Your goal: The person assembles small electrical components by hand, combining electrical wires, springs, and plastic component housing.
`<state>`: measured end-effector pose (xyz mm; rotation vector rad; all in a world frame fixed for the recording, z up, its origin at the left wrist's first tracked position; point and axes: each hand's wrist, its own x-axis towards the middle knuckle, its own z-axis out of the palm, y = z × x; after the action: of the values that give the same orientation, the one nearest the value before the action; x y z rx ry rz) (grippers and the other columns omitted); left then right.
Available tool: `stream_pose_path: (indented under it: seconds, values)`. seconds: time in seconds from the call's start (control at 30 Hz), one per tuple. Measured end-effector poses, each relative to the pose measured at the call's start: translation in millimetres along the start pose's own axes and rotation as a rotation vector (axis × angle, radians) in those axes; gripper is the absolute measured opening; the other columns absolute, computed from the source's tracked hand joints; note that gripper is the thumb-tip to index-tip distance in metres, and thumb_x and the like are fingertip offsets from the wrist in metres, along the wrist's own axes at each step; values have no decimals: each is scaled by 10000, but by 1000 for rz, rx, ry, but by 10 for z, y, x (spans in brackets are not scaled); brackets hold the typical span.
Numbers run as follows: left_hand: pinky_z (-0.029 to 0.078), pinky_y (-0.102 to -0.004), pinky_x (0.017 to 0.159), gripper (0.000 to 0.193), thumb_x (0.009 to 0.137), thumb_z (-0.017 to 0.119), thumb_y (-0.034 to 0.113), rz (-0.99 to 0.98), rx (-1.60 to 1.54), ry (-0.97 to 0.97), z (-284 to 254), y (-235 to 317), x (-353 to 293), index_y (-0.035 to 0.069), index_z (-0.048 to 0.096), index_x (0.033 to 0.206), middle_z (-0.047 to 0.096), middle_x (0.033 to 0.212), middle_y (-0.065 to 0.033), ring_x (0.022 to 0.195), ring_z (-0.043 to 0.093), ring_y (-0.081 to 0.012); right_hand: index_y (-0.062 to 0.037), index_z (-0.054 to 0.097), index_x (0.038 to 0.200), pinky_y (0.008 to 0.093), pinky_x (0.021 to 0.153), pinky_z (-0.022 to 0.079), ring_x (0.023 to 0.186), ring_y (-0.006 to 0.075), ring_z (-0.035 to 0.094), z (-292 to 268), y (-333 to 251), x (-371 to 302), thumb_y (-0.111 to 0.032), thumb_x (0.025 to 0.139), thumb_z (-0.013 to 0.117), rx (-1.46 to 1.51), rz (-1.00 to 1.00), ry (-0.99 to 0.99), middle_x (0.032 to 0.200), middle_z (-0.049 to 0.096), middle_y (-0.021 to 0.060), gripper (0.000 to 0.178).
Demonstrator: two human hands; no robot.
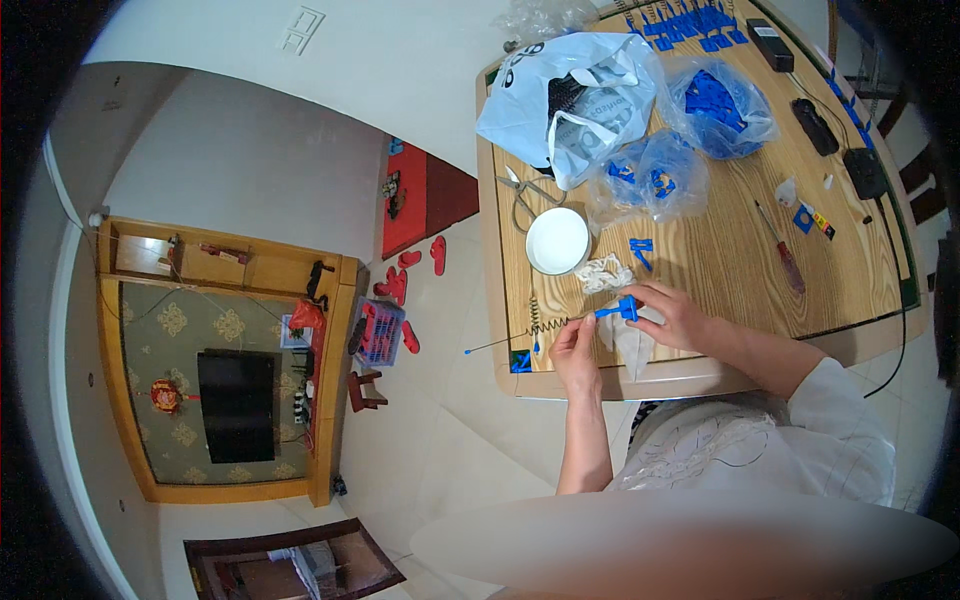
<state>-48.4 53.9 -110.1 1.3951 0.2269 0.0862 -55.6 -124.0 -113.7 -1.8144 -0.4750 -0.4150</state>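
Near the table's front edge, my left hand pinches a dark coil spring by its right end. A thin straight wire with a blue tip runs out from the spring to the left, past the table edge. A blue plastic clip sits between my hands, its narrow stem toward the spring. My right hand grips the clip's wide end with thumb and fingers. Whether the stem is inside the spring is hidden by my left fingertips. Another blue clip lies just beyond my hands, beside a bundle of white cord.
A white bowl and scissors stand left of plastic bags and a bag of blue parts. Finished-looking spring pieces line the far edge. A screwdriver and black adapter lie right.
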Motion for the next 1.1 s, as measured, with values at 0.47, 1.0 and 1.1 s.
stream_pose_path:
  seconds: [0.47,1.0,1.1]
  values:
    - [392,-190,623,54,799,627,40,-1,-35,7,47,47,-32,-7,625,826,603,753,-27,659,499,-68,-31,527,1084,293,703,491,813,221,595,-5,-9,-4,3,679,686,-5,-4,4,955,559,120,437]
    - [397,-196,636,62,795,635,53,-15,-39,6,18,13,-25,0,625,825,606,768,-31,666,497,-74,-23,527,1076,289,693,487,799,213,593,5,-3,-1,-3,695,677,20,6,-5,936,554,111,410]
    - [399,-194,635,63,796,635,54,-14,-42,6,-4,2,-16,0,624,827,609,772,-34,670,505,-75,-26,527,1080,289,691,486,797,209,592,0,-20,4,-6,697,677,-19,-13,2,935,554,111,412]
